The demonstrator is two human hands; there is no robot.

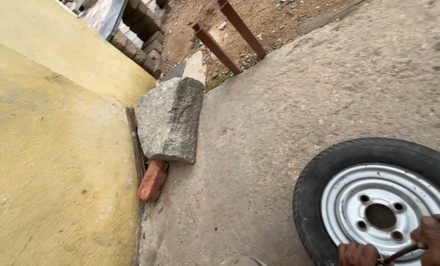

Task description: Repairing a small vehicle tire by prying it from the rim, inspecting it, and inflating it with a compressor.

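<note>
Flat on grey concrete ground (279,123): black rubber tyre (311,189) on silver steel rim (348,197). Left hand (357,254) and right hand (434,239) over the rim's lower edge, gripping a dark thin hose (402,252) (partly cut off). Beside yellow plastered wall (47,148): rough grey granite block (169,120), reddish brick piece (153,181).

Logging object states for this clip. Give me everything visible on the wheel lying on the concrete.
The wheel lies flat on the grey concrete ground at lower right, partly cut off by the frame edge. A black rubber tyre surrounds a silver-grey painted metal rim, scuffed, with a dark centre hole and four smaller bolt holes around it. The left hand and right hand are over its near edge, with a dark hose between them.
</note>
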